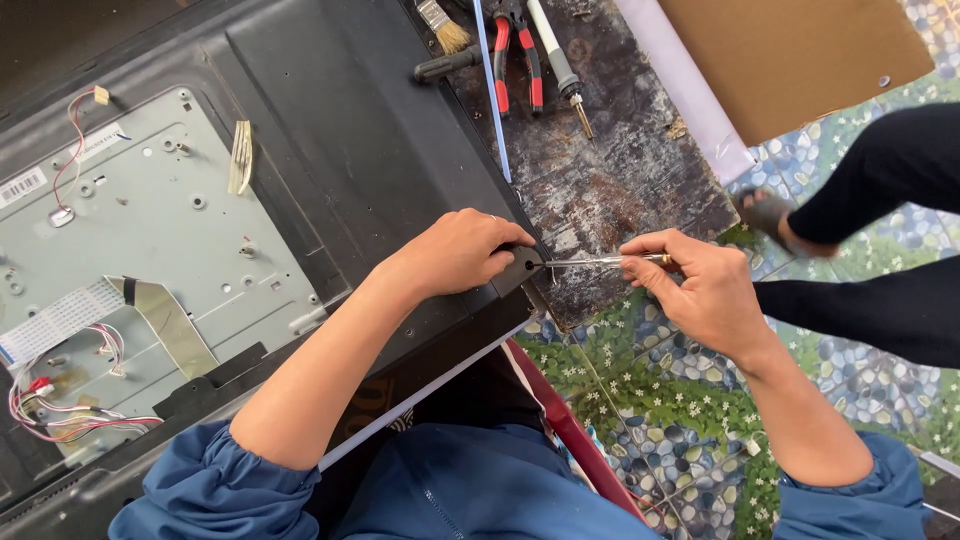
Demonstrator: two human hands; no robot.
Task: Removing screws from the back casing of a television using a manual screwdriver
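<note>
My left hand [462,250] presses down on the corner of a black flat-screen television back cover [350,150] lying face down on a worn dark table. My right hand [700,285] grips a thin metal screwdriver [590,262] by its handle, with the tip pointing left at the cover's corner [522,265], just beside my left fingers. The grey metal chassis plate [150,230] with ribbon cables and coloured wires is exposed at the left.
Red-handled pliers [515,50], a soldering iron [560,65], a small brush [442,28] and a blue rod [492,90] lie on the table's far side. A brown cardboard sheet [790,55] leans at top right. Another person's dark-clad legs [880,240] stand on the pebble-patterned floor at right.
</note>
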